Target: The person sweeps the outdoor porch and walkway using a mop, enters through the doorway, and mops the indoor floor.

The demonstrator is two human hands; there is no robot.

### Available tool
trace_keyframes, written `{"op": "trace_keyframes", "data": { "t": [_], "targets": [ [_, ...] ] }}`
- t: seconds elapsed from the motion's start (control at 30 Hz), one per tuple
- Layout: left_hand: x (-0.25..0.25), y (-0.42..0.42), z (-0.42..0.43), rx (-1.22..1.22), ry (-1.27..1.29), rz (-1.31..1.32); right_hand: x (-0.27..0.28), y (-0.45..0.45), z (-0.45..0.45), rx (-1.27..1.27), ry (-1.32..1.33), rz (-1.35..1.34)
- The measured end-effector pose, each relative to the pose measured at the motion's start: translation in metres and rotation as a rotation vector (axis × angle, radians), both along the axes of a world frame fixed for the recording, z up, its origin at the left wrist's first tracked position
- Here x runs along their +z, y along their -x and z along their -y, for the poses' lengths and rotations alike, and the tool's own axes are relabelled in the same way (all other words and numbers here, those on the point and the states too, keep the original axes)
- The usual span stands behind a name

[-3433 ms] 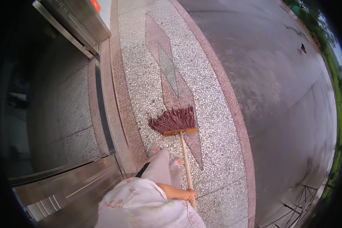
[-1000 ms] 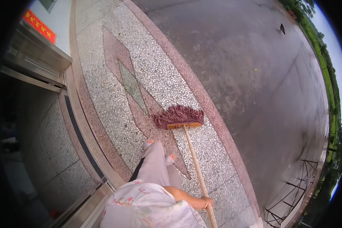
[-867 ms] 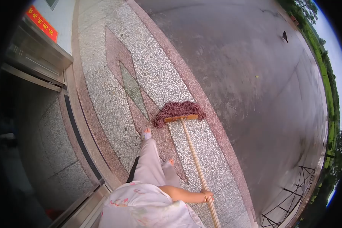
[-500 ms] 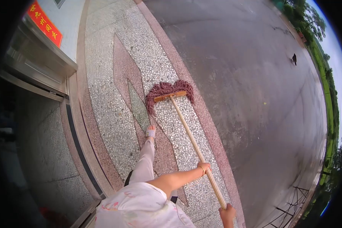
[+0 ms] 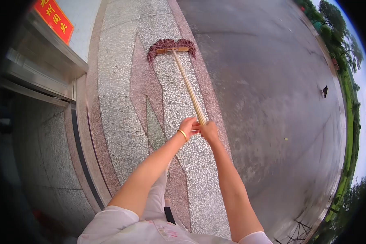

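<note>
A mop with a string head [image 5: 173, 44] of dark reddish strands and a wooden crossbar lies on the pebbled floor ahead. Its pale wooden handle [image 5: 188, 84] slants back toward me. My right hand [image 5: 209, 131] is closed around the near end of the handle. Close beside it, my left hand [image 5: 189, 127], with a gold-coloured bangle at the wrist, curls its fingers at the handle from the left. The fingertips of the left hand are partly hidden behind the handle and the right hand.
Patterned terrazzo paving [image 5: 118, 73] runs along a doorway with a metal frame [image 5: 40, 61] at left. A red banner [image 5: 55, 18] hangs on the wall. Grey concrete [image 5: 264, 101] lies to the right, with a dark bird-like shape [image 5: 324, 91] and a thin metal frame [image 5: 297, 232].
The mop head has slid forward, away from me. Both arms now reach out, and my hands have come together near the handle's end; before, the left gripped farther down the shaft.
</note>
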State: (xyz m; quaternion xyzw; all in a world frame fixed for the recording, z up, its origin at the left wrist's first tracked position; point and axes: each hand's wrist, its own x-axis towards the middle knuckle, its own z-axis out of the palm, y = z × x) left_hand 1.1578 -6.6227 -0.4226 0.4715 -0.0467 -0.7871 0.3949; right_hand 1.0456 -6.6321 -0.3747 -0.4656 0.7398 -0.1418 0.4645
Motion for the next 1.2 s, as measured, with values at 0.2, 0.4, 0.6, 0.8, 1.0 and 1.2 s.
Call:
{"op": "trace_keyframes", "data": {
  "t": [0.2,0.4,0.6,0.8,1.0,1.2],
  "targets": [
    [-0.023,-0.039,-0.041,0.085,-0.123,-0.010,-0.012,-0.045,-0.077,0.064,0.140,-0.135],
    [-0.031,0.020,-0.153,0.094,-0.287,-0.150,0.050,0.028,-0.301,0.032,-0.046,-0.064],
    [-0.018,0.131,-0.347,0.065,-0.552,-0.068,0.187,0.103,-0.482,0.083,-0.224,-0.243],
    [0.065,0.175,-0.422,-0.101,-0.740,0.040,0.232,0.120,-0.481,0.013,-0.230,-0.228],
    [0.084,0.157,-0.363,-0.180,-0.677,0.053,0.256,0.107,-0.440,-0.066,-0.264,-0.210],
    [0.049,0.131,-0.239,-0.118,-0.491,-0.001,0.242,0.097,-0.372,-0.132,-0.284,-0.229]
  ]
}}
